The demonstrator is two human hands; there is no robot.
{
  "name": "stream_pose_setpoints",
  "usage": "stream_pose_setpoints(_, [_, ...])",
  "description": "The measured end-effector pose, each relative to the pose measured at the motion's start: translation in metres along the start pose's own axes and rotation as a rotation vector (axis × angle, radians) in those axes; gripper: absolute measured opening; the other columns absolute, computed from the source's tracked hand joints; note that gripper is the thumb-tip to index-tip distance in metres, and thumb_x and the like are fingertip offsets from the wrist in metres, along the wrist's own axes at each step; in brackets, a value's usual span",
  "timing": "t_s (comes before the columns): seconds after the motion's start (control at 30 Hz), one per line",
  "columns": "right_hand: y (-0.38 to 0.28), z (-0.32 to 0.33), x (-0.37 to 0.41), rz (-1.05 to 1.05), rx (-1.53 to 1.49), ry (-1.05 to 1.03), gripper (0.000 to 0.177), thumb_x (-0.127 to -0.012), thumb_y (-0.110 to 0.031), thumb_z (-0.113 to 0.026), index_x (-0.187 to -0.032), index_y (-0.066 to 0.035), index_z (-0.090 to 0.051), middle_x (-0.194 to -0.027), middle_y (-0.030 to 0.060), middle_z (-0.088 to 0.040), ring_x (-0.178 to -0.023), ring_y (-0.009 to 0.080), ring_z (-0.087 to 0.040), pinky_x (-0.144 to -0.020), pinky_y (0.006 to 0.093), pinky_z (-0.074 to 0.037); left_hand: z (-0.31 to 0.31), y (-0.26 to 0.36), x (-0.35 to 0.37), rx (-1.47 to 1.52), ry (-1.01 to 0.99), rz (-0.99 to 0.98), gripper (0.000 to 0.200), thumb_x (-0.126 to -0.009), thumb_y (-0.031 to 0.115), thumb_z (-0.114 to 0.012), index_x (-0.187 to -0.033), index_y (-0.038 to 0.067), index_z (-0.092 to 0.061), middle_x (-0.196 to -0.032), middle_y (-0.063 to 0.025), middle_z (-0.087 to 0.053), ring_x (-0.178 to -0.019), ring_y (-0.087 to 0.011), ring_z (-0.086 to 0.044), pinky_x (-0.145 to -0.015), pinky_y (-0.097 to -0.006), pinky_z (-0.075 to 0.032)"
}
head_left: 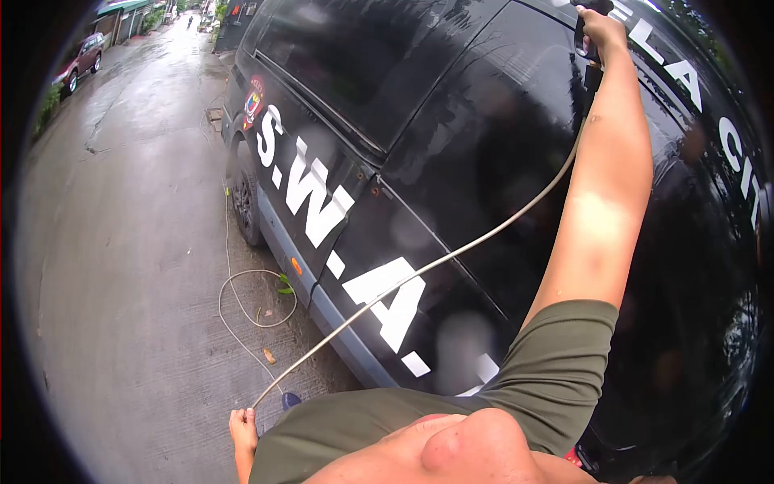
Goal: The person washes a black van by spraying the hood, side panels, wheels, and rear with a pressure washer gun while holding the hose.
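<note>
My right arm reaches up along the side of a black van (451,145). At the top, my right hand (605,31) is closed around the black handle of a spray gun (582,40), held close to the van's upper side. A thin pale hose (476,242) hangs from the gun and slants down across the white lettering. Low on the left, my left hand (243,427) is closed on this hose at about waist height. Beyond that hand the hose lies on the ground in a loose loop (258,323).
Wet concrete road (129,242) stretches along the van's side. The van's wheel (245,194) stands near the hose. A dark blue shoe (290,399) shows below my olive shirt (556,363). Far up the road, a red car (83,60) is parked at the left.
</note>
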State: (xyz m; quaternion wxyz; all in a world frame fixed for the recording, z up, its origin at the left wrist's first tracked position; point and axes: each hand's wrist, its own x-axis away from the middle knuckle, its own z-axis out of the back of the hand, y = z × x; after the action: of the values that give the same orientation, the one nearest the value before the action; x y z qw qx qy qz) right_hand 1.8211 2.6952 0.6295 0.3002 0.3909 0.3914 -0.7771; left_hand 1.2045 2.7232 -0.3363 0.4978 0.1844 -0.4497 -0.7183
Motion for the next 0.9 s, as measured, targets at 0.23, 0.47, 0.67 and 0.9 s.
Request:
stream_pose_setpoints(0.23, [-0.009, -0.037, -0.037, 0.001, 0.176, 0.059, 0.028, -0.091, -0.031, -0.076, -0.090, -0.006, -0.063, -0.069, 0.0080, -0.061, -0.059, 0.0195, -0.057, -0.052, 0.0405, -0.047, -0.018, 0.033, -0.078, -0.013, 0.030, -0.040, 0.058, -0.103, 0.047, -0.061, -0.076, -0.004, -0.053, -0.084, -0.0194, -0.052, -0.079, -0.0384, -0.054, -0.074, -0.0480, -0.045])
stream_pose_setpoints(0.47, [-0.046, -0.051, 0.018, 0.080, 0.084, 0.042, 0.055, -0.089, -0.021, -0.079, -0.137, -0.011, -0.053, -0.072, 0.0115, -0.062, -0.058, 0.0241, -0.058, -0.047, 0.0445, -0.047, -0.043, -0.031, -0.168, -0.069, -0.047, -0.325, 0.063, -0.098, 0.052, -0.066, -0.071, -0.003, -0.054, -0.076, -0.0194, -0.050, -0.072, -0.0382, -0.055, -0.068, -0.0494, -0.045])
stream_pose_setpoints(0.67, [-0.065, -0.039, 0.136, 0.013, 0.450, 0.000, 0.036, -0.092, -0.034, -0.076, -0.107, -0.001, -0.077, -0.088, 0.0212, -0.074, -0.075, 0.0302, -0.071, -0.066, 0.0442, -0.055, 0.006, -0.009, -0.251, -0.100, -0.453, -0.348, 0.068, -0.092, 0.060, -0.073, -0.070, -0.002, -0.054, -0.075, -0.0182, -0.048, -0.070, -0.0349, -0.052, -0.066, -0.0481, -0.043])
stream_pose_setpoints(0.9, [-0.101, -0.027, 0.222, 0.025, 0.570, -0.070, 0.044, -0.094, -0.039, -0.073, -0.114, 0.000, -0.075, -0.107, 0.0276, -0.075, -0.103, 0.0420, -0.073, -0.091, 0.0456, -0.055, 0.040, -0.007, -0.362, 0.007, -0.570, -0.579, 0.058, -0.082, 0.045, -0.087, -0.068, -0.002, -0.054, -0.087, -0.0171, -0.053, -0.080, -0.0328, -0.055, -0.072, -0.0451, -0.047])
